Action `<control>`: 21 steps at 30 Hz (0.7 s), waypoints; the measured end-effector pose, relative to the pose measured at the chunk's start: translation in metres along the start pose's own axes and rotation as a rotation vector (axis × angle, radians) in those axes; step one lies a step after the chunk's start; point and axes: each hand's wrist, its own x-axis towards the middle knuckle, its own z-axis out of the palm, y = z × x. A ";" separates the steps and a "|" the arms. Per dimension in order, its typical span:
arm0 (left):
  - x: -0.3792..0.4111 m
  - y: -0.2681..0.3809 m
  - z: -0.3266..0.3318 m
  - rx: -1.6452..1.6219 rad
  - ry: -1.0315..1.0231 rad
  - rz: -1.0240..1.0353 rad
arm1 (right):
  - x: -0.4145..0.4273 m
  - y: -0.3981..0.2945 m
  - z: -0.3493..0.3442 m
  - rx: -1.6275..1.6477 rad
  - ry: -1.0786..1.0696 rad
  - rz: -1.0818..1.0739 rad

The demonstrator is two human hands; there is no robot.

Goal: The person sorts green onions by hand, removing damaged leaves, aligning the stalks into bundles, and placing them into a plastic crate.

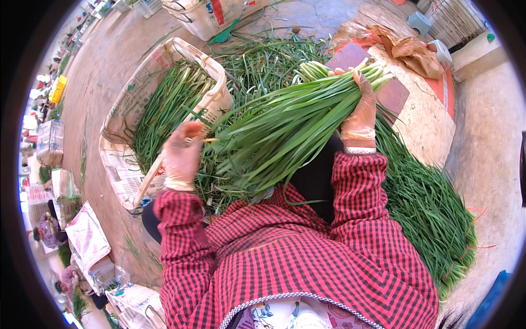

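My right hand [361,109] grips a bunch of garlic chives [287,119] near its pale stem ends, which point up and to the right. The long green leaves fan out leftward over my lap, their tips blurred. My left hand [181,154] hovers near those tips, beside a white plastic basket [224,92], with its fingers curled. A thin yellowish strip [210,140] shows at its fingertips; blur hides whether it is pinched. More chives [172,111] lie inside the basket, which is lined with printed sacking. Another bundle of pale stems [314,70] lies just behind the held bunch.
Loose chive leaves [267,61] litter the floor ahead. A large pile of chives [427,218], with red ties, lies at my right. Beyond are a board [427,111], brown crumpled sacking [415,53], a blue stool [419,24] and another basket [197,20]. People and crates line the left.
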 end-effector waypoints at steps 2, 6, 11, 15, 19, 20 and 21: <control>-0.002 0.025 -0.046 0.452 -0.164 -0.279 | -0.001 -0.001 0.002 -0.027 -0.183 0.044; 0.008 0.019 -0.067 0.275 -0.020 -0.008 | -0.034 0.014 0.057 -0.362 -0.390 0.186; 0.052 0.089 -0.025 -0.942 -0.495 -0.065 | -0.075 0.054 0.108 -0.497 -0.846 0.555; 0.049 0.093 -0.006 -1.093 -0.488 -0.102 | -0.082 0.071 0.122 -0.624 -1.002 0.510; 0.049 0.072 -0.022 -1.155 -0.375 -0.218 | -0.090 0.081 0.108 -0.931 -1.038 0.360; 0.051 0.069 -0.025 -1.180 -0.402 -0.193 | -0.097 0.086 0.103 -0.847 -0.963 0.355; 0.051 0.068 -0.030 -1.200 -0.424 -0.166 | -0.102 0.094 0.097 -0.759 -0.893 0.350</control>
